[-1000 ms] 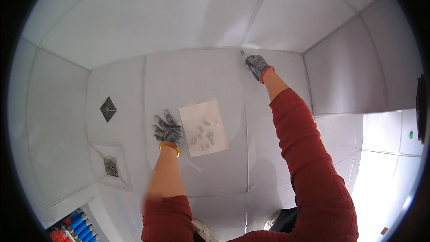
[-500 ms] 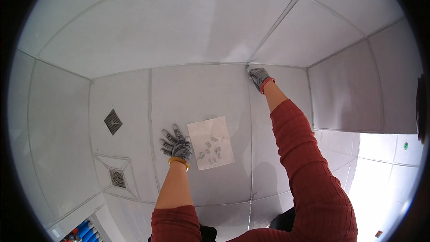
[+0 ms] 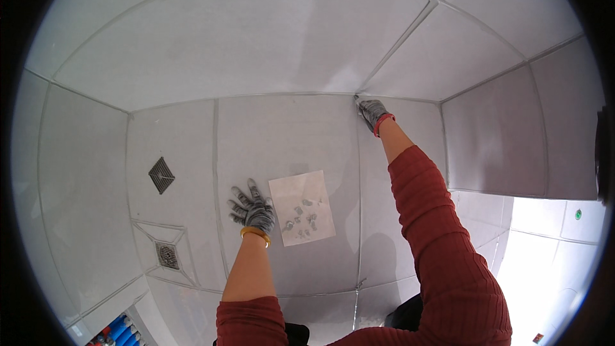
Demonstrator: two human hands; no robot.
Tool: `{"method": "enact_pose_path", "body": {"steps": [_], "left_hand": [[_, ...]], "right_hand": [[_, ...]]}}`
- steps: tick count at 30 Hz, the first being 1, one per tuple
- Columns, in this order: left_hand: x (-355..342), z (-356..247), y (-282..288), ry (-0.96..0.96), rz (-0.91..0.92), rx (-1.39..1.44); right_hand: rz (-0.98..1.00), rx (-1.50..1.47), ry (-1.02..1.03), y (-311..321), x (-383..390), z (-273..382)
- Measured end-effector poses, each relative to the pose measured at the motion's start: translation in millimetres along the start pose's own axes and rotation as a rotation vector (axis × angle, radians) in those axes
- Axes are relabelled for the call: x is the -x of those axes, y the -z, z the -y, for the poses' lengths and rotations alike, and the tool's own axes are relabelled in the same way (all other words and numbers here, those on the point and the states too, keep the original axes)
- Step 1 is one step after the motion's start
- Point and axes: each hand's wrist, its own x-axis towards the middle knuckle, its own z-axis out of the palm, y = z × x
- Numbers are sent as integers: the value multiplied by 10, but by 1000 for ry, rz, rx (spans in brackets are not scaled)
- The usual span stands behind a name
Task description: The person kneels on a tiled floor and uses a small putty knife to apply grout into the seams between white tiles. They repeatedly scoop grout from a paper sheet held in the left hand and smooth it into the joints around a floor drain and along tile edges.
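Note:
My left hand [image 3: 253, 208], in a grey-and-black striped glove, lies flat on the pale tiled floor [image 3: 288, 134] with its fingers spread. Just to its right is a sheet of paper [image 3: 307, 186] bearing several small grey smears of a paste-like material. My right hand [image 3: 372, 113], gloved alike, reaches far forward to where a floor joint [image 3: 359, 186] meets the foot of the wall [image 3: 256, 38]. Its fingers are curled, their tips at that corner. Whatever they may hold is too small to make out.
Left of my left hand are a diamond-shaped dark grate [image 3: 161, 175] and a square floor drain [image 3: 168, 255]. A tiled block [image 3: 496, 131] stands at the right. Blue-and-white items [image 3: 120, 331] show at the lower left. Bright light falls on tiles [image 3: 532, 263] at the lower right.
The view has shifted slightly, so the wall and paper appear a little lower. My right fingertips stay at the wall corner, and my left hand stays flat on the floor.

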Motion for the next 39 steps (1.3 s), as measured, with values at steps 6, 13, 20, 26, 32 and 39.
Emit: {"method": "enact_pose_path", "body": {"steps": [6,13,20,26,32,39], "left_hand": [[-34,31,-13,-23,-16,-10],[-30,20,34,-24,-4,-1],[-44,-18,75,-7,12,-3],[-44,-28,118,-9,11,-11],[-44,-17,135,-24,7,-18],[-23,-30,213,-42,13,5]], "right_hand": [[30,-83,-28,-45,43,97],[96,-85,-175,22,281,443],[148,192,-290,120,293,518],[467,792,293,294,-312,-148],[511,904,337,305,-223,-621],[495,914,235,144,896,-578]]}}
